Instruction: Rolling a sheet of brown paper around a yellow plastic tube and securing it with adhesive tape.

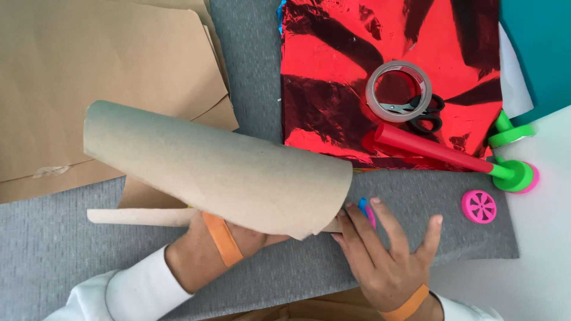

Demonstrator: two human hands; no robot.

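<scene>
Head view: left hand [205, 246] grips curled brown paper [220, 169]; right hand [386, 258], fingers spread, presses its edge.

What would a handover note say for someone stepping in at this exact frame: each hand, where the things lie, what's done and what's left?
Left hand: under the curled brown paper sheet, propping its rolled-over part; grip hidden.
Right hand: fingers spread, pressing at the roll's right end, where a small blue and pink item peeks out.
Nearby: tape roll and scissors lie on the red foil sheet; red tube along its lower edge; pink wheel on the grey mat.
Done: paper partly curled over.
Left: roll not closed, no tape on it.
</scene>
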